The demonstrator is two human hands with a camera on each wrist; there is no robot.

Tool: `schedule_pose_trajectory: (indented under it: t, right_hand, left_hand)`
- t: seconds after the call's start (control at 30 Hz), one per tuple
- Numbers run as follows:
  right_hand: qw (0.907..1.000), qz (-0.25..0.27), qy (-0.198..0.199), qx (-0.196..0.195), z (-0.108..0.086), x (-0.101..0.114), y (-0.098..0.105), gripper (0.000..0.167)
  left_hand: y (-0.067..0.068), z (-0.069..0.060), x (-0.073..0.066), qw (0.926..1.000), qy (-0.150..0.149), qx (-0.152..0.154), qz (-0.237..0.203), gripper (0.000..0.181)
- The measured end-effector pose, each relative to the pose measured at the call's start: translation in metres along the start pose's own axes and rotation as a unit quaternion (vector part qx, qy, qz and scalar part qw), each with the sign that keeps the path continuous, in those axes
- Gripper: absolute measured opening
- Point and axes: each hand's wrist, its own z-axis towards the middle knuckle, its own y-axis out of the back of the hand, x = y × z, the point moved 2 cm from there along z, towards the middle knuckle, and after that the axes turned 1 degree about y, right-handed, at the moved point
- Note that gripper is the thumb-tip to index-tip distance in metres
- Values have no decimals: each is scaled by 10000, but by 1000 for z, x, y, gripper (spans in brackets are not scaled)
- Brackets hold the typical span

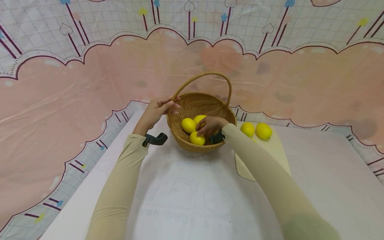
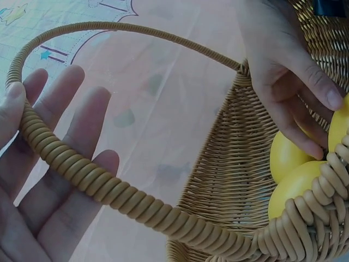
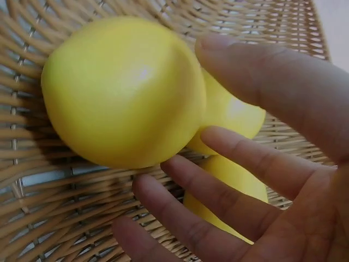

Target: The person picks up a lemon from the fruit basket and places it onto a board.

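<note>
A brown wicker basket [image 1: 198, 103] with a tall arched handle [image 1: 210, 74] stands on the table, three yellow lemons [image 1: 188, 125] inside it. At the handle's left side, my left hand [image 1: 157, 111] holds it loosely between thumb and fingers; in the left wrist view the other fingers [image 2: 87, 117] spread behind the wrapped cane. Inside the basket, my right hand [image 1: 211, 125] reaches over the lemons. Its fingers [image 3: 218, 202] are spread and extended beside the nearest lemon [image 3: 122, 93], fingertips at its edge, without wrapping round it. Two more lemons [image 3: 234, 114] lie partly behind these fingers.
Right of the basket a cream board [image 1: 276, 153] carries lemons [image 1: 264, 131], one mostly hidden by the right sleeve. A patterned cloth [image 1: 135, 73] hangs behind the white table [image 1: 180, 200]. Each wrist wears a dark camera mount [image 1: 156, 139].
</note>
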Motion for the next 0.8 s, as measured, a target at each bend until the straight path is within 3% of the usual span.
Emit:
schedule_pose_trajectory:
  t: [0.2, 0.4, 0.8]
  right_hand:
    - [9997, -227, -71, -16, 1, 0, -1, 46]
    - [9973, -694, -79, 218, 3, 0, -2, 54]
    - [9963, -597, 103, 607, 2, 1, -5, 55]
  left_hand:
    - [0, 0, 0, 10000, 15, -28, 10, 37]
    - [0, 0, -1, 10000, 63, -41, 7, 38]
    - [-2, 0, 0, 9999, 130, -47, -16, 36]
